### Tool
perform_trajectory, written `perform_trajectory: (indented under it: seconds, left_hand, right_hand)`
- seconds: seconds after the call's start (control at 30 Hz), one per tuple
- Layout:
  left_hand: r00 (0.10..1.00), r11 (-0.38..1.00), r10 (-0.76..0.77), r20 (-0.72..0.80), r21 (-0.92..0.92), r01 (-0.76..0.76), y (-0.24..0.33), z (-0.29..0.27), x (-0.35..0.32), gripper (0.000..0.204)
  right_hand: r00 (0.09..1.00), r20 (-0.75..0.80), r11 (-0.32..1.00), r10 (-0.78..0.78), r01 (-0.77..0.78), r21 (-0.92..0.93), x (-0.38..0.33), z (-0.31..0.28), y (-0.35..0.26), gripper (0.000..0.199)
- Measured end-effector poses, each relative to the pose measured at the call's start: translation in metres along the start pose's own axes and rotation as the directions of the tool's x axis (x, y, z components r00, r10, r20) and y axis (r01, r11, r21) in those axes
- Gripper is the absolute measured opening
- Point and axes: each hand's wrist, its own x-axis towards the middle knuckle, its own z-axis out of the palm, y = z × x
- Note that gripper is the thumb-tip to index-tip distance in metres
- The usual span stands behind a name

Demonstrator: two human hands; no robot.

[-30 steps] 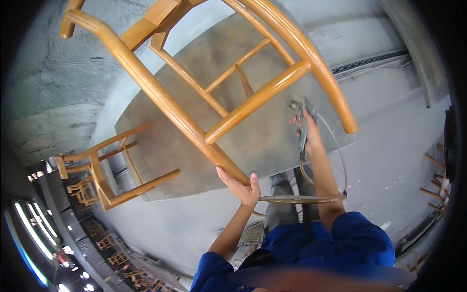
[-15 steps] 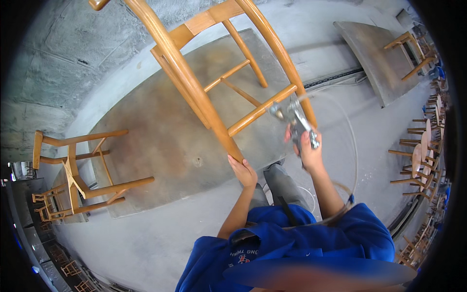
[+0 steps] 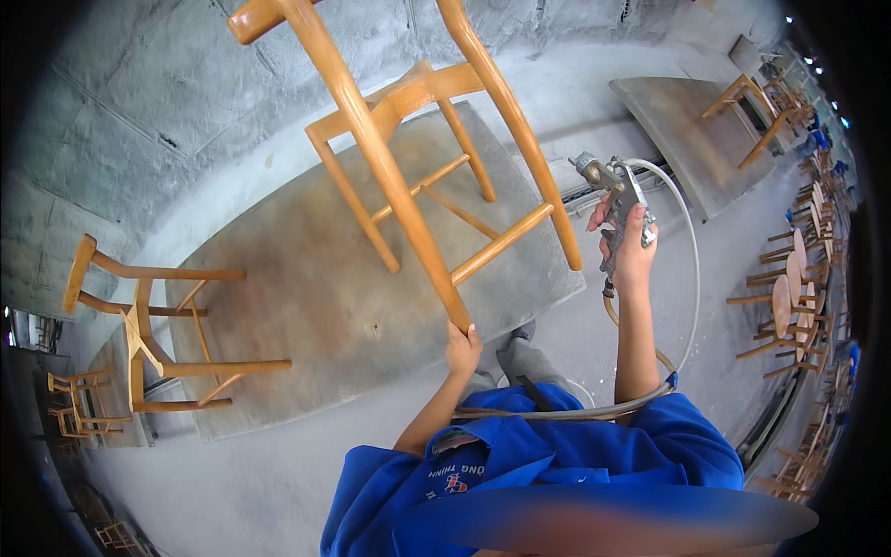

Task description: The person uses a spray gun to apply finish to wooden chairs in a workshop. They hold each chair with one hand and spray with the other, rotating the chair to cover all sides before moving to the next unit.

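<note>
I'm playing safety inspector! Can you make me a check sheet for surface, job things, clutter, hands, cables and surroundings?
Surface: grey board, stained brown.
Job things: wooden chair, tilted; spray gun.
Clutter: second chair at the board's left.
Hands: left hand grips the chair's near end; right hand holds the spray gun.
Cables: pale hose curves from the gun toward the waist.
Surroundings: grey wall; grey floor; wooden seats far right.

A furniture-finishing workshop: a spray gun (image 3: pixel 624 209) and hose (image 3: pixel 693 269) to the right of the bench (image 3: pixel 371 311), which bears brown stains; a wooden chair frame (image 3: pixel 376 153) over it; another frame (image 3: pixel 147 343) at its left end; rows of wooden furniture (image 3: pixel 782 306) far right of it; a mottled grey wall (image 3: pixel 121 158) behind.
</note>
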Motion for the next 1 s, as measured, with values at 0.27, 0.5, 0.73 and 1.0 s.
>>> perform_trajectory:
  seconds: [0.27, 0.5, 0.73, 1.0]
  left_hand:
    - [0.963, 0.987, -0.048, 0.263, 0.162, 0.005, -0.041, -0.004, 0.013, 0.056]
    - [0.882, 0.969, -0.246, 0.401, 0.117, 0.217, -0.063, 0.007, 0.026, 0.069]
    - [0.882, 0.941, -0.3, 0.363, 0.265, 0.211, -0.096, 0.051, 0.056, 0.064]
    - [0.759, 0.935, -0.105, 0.642, 0.324, -0.145, -0.124, 0.023, 0.191, 0.048]
  right_hand:
    - [0.959, 0.244, 0.956, -0.144, 0.071, 0.284, 0.021, 0.015, -0.067, 0.082]
    - [0.961, -0.039, 0.955, -0.274, 0.277, 0.105, 0.047, -0.03, -0.076, 0.071]
    - [0.977, 0.043, 0.97, -0.207, 0.211, -0.121, 0.017, -0.068, -0.102, 0.062]
    - [0.809, 0.583, 0.983, 0.076, 0.037, -0.18, -0.017, -0.062, -0.205, 0.1]
